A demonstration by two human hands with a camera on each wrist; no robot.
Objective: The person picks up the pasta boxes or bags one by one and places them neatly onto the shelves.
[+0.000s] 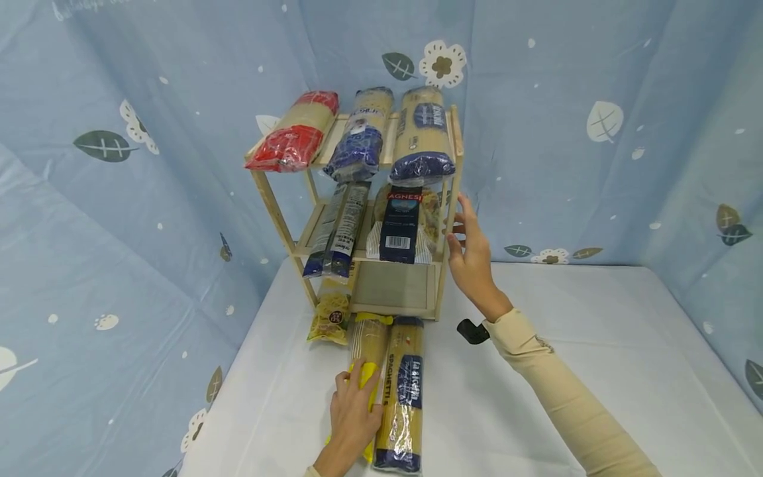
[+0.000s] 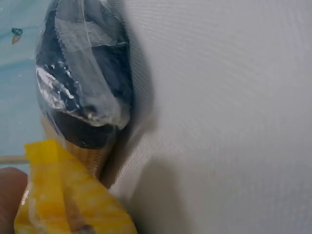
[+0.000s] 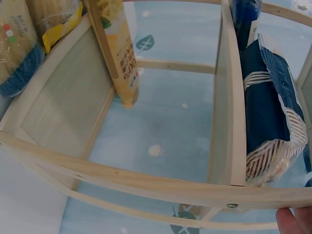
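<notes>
My left hand [image 1: 353, 412] holds a yellow-ended pack of spaghetti [image 1: 369, 341] from above; its far end reaches the front of the bottom shelf. Close along its right side lies a blue-ended pack of spaghetti [image 1: 405, 397]. In the left wrist view, the yellow wrapper [image 2: 73, 195] shows beside a fingertip, with a dark blue pack end [image 2: 85, 83] beyond it. My right hand [image 1: 473, 255] grips the right side post of a wooden rack [image 1: 447, 265] at middle-shelf height; fingertips [image 3: 290, 222] show at the wood in the right wrist view.
On the top shelf lie a red pasta pack [image 1: 292, 136], a blue one [image 1: 360, 136] and a blue-labelled one [image 1: 423, 136]. The middle shelf holds a dark pack [image 1: 340, 228] and a navy Agnesi pack [image 1: 401, 222]. A yellow noodle pack [image 1: 330, 311] juts from the bottom shelf's left.
</notes>
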